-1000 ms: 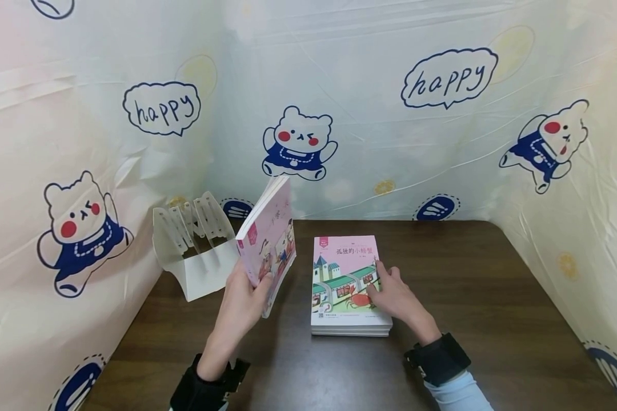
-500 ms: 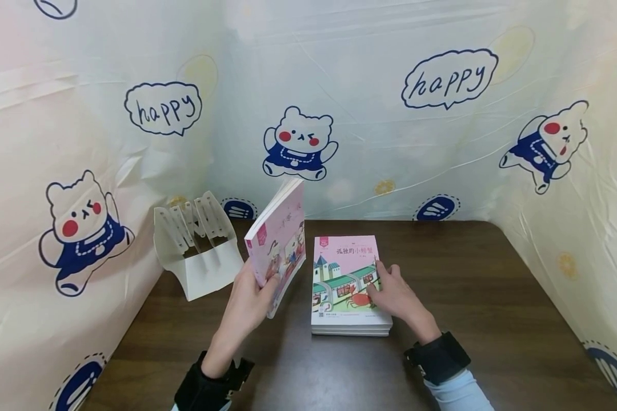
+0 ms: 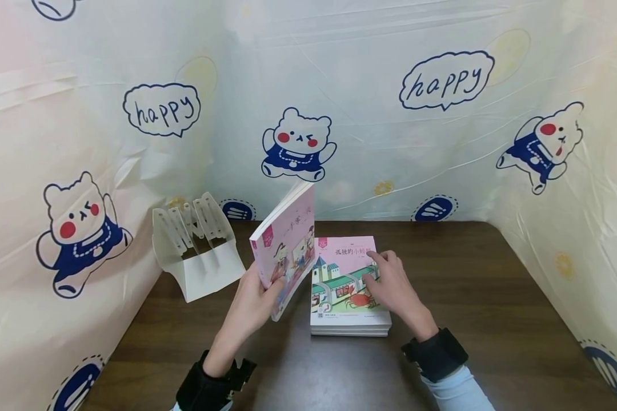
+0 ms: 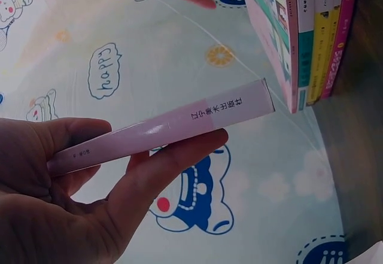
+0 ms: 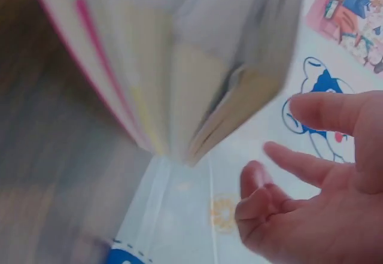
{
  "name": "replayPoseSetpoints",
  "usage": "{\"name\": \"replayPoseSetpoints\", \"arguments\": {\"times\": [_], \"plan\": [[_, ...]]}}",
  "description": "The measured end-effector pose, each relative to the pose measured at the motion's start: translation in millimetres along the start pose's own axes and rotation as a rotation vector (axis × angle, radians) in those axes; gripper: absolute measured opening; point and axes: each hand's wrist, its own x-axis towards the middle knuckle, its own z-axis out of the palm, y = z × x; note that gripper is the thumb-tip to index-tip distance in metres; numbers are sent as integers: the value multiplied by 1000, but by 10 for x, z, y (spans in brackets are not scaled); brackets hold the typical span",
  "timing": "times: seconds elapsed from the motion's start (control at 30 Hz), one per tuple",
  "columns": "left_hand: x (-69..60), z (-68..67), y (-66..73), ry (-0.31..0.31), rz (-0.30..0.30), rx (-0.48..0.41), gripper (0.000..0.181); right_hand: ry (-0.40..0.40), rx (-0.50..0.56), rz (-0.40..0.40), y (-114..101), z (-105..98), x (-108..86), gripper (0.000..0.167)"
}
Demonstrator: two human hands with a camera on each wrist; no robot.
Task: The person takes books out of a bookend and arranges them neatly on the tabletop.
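Note:
My left hand (image 3: pixel 252 302) grips a thin pink book (image 3: pixel 288 245) by its lower spine side, thumb on the front cover. The book stands tilted above the table, left of a stack of books (image 3: pixel 349 330). In the left wrist view the pink spine (image 4: pixel 161 126) lies between thumb and fingers. On top of the stack is a pink-covered book (image 3: pixel 339 285) with a train and a red crab. My right hand (image 3: pixel 398 285) is over the right side of that cover; in the right wrist view its fingers (image 5: pixel 323 111) are spread apart from the stack, holding nothing.
A white slotted rack (image 3: pixel 205 271), like a bookend, stands at the back left of the dark wooden table (image 3: pixel 473 285). Behind the table hangs a printed curtain (image 3: pixel 365 142) with bears and "happy" bubbles, also along both sides.
My left hand has carried the pink book a little to the right, towards the stack. My right hand has lifted slightly and its fingers have shifted over the top cover.

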Motion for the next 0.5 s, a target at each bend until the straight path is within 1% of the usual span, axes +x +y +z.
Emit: {"name": "replayPoseSetpoints", "arguments": {"times": [0.1,0.2,0.3,0.4,0.5], "plan": [[7,7,-1,-19,0,-14,65,10,47,-50,-78,4,32,59],[14,15,0,-38,-2,-25,64,2,70,-111,-164,9,62,63],[17,20,-3,-55,1,-37,63,-26,96,-168,-249,15,91,69],[14,22,-8,-69,12,-42,62,-59,122,-204,-328,18,115,73],[15,24,-12,-80,32,-41,63,-76,136,-233,-394,26,141,73]]}}
